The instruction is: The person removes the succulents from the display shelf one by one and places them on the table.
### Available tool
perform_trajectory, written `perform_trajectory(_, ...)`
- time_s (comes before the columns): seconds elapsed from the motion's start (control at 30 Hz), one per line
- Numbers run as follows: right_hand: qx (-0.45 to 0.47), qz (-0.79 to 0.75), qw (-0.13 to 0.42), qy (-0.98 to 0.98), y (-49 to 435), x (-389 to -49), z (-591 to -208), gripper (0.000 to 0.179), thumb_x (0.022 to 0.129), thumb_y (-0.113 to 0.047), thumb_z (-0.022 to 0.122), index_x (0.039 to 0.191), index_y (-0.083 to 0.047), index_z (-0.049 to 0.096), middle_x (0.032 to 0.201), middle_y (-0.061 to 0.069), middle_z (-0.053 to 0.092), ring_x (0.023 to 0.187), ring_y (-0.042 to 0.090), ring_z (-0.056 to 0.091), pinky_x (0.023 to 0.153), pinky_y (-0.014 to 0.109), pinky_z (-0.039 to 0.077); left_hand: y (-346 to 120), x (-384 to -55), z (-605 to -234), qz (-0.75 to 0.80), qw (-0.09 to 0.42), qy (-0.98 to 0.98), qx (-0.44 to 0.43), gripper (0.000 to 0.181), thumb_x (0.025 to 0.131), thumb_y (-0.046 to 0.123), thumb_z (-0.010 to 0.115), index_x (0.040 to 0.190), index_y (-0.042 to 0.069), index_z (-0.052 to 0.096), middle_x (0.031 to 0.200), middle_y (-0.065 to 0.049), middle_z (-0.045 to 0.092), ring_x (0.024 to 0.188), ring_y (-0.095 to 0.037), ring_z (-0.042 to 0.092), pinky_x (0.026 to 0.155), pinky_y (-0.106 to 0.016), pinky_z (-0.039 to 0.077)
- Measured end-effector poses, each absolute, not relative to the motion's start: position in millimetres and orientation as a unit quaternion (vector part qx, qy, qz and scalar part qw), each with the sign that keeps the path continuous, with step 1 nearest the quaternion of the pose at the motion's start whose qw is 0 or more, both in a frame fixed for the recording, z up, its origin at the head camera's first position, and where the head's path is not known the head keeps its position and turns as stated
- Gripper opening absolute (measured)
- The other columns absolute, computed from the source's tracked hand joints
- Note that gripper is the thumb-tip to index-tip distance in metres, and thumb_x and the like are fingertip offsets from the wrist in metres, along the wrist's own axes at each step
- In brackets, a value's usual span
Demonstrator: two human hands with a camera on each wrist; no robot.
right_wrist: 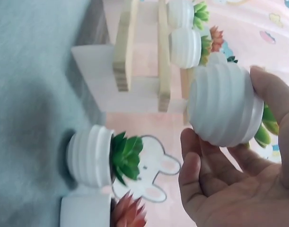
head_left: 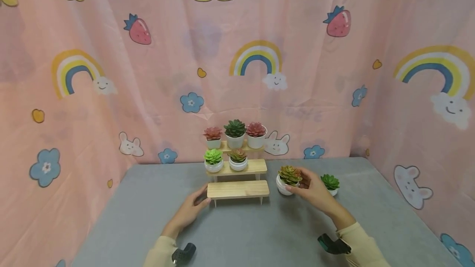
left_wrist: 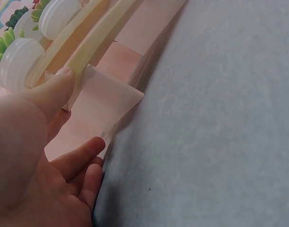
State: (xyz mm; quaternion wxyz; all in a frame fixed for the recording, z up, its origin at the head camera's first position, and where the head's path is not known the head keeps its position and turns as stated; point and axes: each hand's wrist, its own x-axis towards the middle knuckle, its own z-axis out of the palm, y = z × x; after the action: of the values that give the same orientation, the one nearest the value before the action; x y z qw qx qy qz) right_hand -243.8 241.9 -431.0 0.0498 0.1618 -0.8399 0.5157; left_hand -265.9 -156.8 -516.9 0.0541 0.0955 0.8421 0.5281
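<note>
My right hand [head_left: 313, 188] grips a succulent in a ribbed white pot [right_wrist: 227, 104], thumb on one side and fingers on the other. The succulent [head_left: 290, 174] has green leaves tinged orange. It is raised above the table, just right of a three-step wooden plant stand [head_left: 237, 189]. My left hand [head_left: 190, 208] holds the left end of the bottom step, its thumb [left_wrist: 64, 82] against the board's end. Bare wood shows on the bottom step. A bright green succulent [head_left: 213, 156] and a green-brown succulent [head_left: 238, 155] stand on the middle step, toward the left.
On the top step stand a dark green succulent [head_left: 235, 128] and two reddish ones. Another potted green succulent [right_wrist: 126, 156] sits on the grey table right of the stand, beside a reddish succulent [right_wrist: 128, 210] in a white pot. A pink printed curtain [head_left: 167, 73] hangs behind.
</note>
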Motion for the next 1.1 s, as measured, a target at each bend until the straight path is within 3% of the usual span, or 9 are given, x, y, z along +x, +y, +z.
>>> perform_trajectory(0.17,0.169,0.504,0.049,-0.845,254.0,-241.3,-438.4,0.057,0.088,-0.014,0.078,0.136,0.005,0.054,0.119,0.020,0.065,0.087,0.002,0.059,0.074,0.024,0.054,-156.5,-265.7,-518.1,0.527,0.053,0.842,0.099,0.066,0.101,0.036,0.061,0.157,0.012,0.037,0.160,-0.017,0.041,0.151,-0.041,0.032,0.122,-0.059,0.031)
perform_trajectory(0.3,0.157,0.505,0.034,-0.848,259.4,-240.1,-442.5,0.062,0.088,-0.013,0.078,0.139,0.008,0.050,0.130,0.026,0.058,0.088,0.001,0.058,0.075,0.024,0.053,-156.8,-264.1,-518.7,0.527,0.054,0.842,0.102,0.065,0.101,0.036,0.061,0.157,0.012,0.038,0.160,-0.018,0.041,0.151,-0.042,0.033,0.121,-0.059,0.032)
perform_trajectory(0.57,0.165,0.518,0.010,-0.839,262.7,-240.4,-452.8,0.063,0.087,-0.010,0.078,0.140,0.008,0.048,0.127,0.027,0.057,0.082,0.007,0.054,0.068,0.023,0.049,-157.7,-263.9,-516.5,0.530,0.053,0.840,0.105,0.065,0.101,0.037,0.061,0.157,0.012,0.038,0.158,-0.018,0.044,0.150,-0.042,0.033,0.120,-0.060,0.032)
perform_trajectory(0.7,0.153,0.489,0.004,-0.859,263.7,-240.6,-454.6,0.066,0.087,-0.015,0.079,0.140,0.009,0.047,0.134,0.029,0.055,0.098,0.013,0.060,0.078,0.029,0.054,-157.3,-264.3,-515.0,0.530,0.055,0.840,0.101,0.065,0.101,0.036,0.061,0.157,0.012,0.038,0.158,-0.018,0.044,0.151,-0.042,0.033,0.121,-0.060,0.031)
perform_trajectory(0.8,0.137,0.466,-0.002,-0.874,264.9,-239.7,-456.0,0.069,0.086,-0.017,0.080,0.140,0.010,0.046,0.138,0.031,0.053,0.115,0.028,0.063,0.089,0.039,0.056,-156.5,-264.9,-515.4,0.533,0.058,0.839,0.095,0.065,0.101,0.035,0.062,0.157,0.013,0.038,0.159,-0.016,0.044,0.152,-0.040,0.032,0.122,-0.058,0.031)
perform_trajectory(0.87,0.131,0.458,-0.005,-0.879,264.9,-240.1,-457.0,0.070,0.085,-0.018,0.080,0.139,0.011,0.046,0.138,0.032,0.053,0.118,0.035,0.062,0.090,0.042,0.057,-157.2,-265.7,-515.9,0.535,0.058,0.838,0.093,0.065,0.101,0.035,0.062,0.157,0.014,0.038,0.159,-0.015,0.044,0.152,-0.039,0.032,0.123,-0.057,0.031)
perform_trajectory(1.1,0.156,0.457,-0.049,-0.874,265.3,-242.4,-462.2,0.069,0.084,-0.019,0.082,0.137,0.008,0.047,0.136,0.028,0.056,0.116,0.031,0.062,0.084,0.033,0.058,-159.9,-267.1,-516.6,0.534,0.059,0.838,0.100,0.065,0.101,0.036,0.062,0.157,0.014,0.038,0.158,-0.016,0.044,0.152,-0.040,0.032,0.122,-0.058,0.031)
